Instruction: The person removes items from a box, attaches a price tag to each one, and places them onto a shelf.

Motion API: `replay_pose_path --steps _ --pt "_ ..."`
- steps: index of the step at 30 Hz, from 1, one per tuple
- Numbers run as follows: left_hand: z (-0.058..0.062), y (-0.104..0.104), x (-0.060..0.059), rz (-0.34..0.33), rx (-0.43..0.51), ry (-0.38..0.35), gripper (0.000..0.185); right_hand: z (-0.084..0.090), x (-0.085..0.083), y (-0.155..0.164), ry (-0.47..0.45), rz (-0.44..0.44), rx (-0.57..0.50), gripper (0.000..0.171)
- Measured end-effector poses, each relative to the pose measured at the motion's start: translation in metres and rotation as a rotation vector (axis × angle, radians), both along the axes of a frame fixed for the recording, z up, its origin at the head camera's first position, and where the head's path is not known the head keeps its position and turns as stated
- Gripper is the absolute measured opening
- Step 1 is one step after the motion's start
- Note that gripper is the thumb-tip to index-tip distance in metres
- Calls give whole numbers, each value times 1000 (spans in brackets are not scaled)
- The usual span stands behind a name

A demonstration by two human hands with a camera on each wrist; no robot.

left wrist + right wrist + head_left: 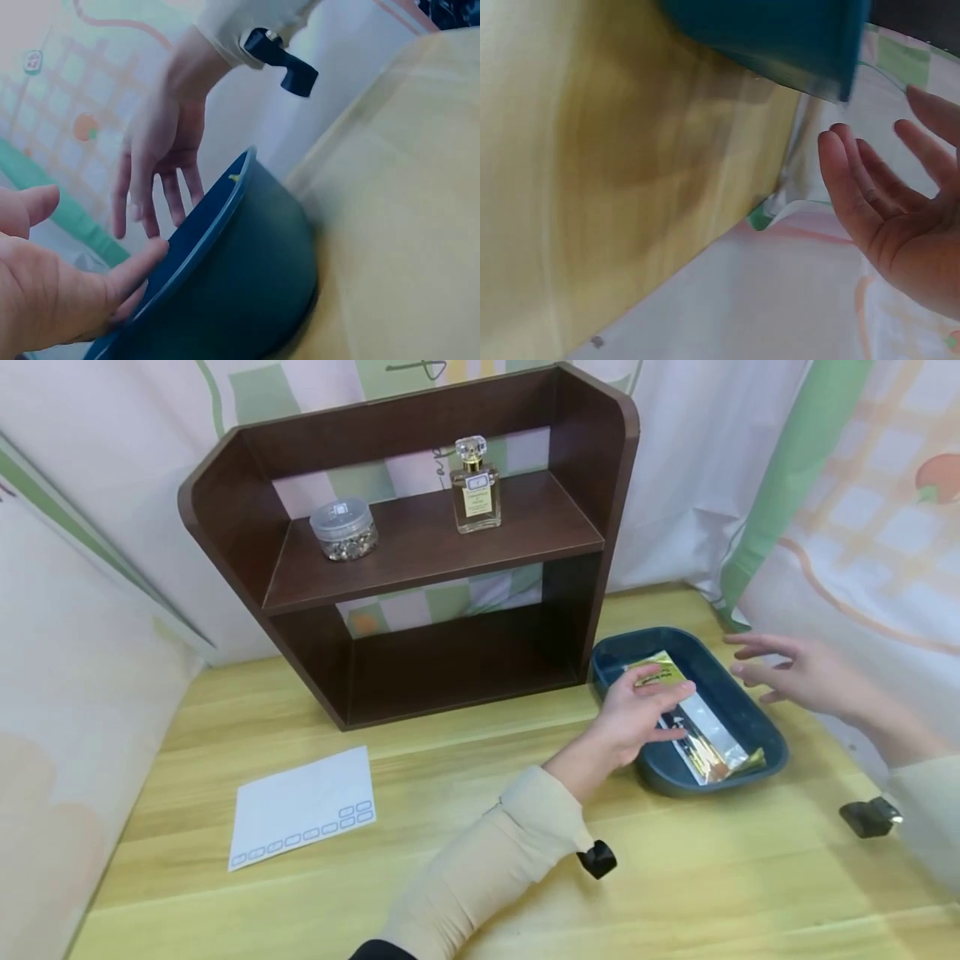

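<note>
Packet (693,727) lies flat in the blue tray (750,710), on the table (450,860) right of the shelf (420,552). Looks like gold foil with a clear strip: likely light, thin, floppy and slick, crinkles easily. Best taken by pinching an edge or the near end, since flat fingers would probably slide on it. Left hand (637,710) reaches into the tray, fingers nearly straight and lying over the packet's upper end; seems to touch it, no curl around it, contact not certain. Right hand (795,672) hovers past the tray's far rim, fingers spread and relaxed, holding nothing. On the shelf: jar (345,529), perfume bottle (475,485). Paper sheet (302,806) lies on the table, left.
</note>
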State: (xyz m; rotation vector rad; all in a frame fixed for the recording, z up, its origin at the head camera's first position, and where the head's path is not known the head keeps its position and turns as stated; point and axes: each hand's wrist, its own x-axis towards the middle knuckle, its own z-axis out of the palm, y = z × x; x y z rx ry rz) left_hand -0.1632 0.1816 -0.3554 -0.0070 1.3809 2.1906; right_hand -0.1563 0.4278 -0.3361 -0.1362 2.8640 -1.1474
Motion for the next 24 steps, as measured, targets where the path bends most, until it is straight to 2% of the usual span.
replay_pose_path --steps 7,15,24 --pt "-6 24 4 108 -87 -64 39 -12 1 6 -80 3 -42 53" --pt "-9 42 5 256 -262 -114 47 -16 -3 6 -171 -2 -10 50" --pt "-15 55 2 397 -210 -162 47 -17 -5 7 -193 4 19 48"
